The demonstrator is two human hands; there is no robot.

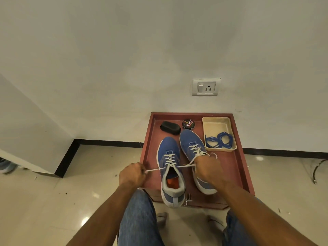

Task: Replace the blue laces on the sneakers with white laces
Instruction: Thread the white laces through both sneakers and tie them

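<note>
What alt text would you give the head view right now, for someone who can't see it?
Both hands, left hand and right hand, pull the ends of a white lace sideways from the near blue fabric sneaker on a red-brown wooden tray. The second blue sneaker already wears white laces, and the coiled blue laces lie in a cream rectangular dish.

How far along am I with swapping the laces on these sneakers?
Nearly done. The blue laces lie in the beige tray, and both sneakers carry white laces. The left hand and right hand each grip an end of the left sneaker's lace, pulled taut. Its knot looks left to tie.
</note>
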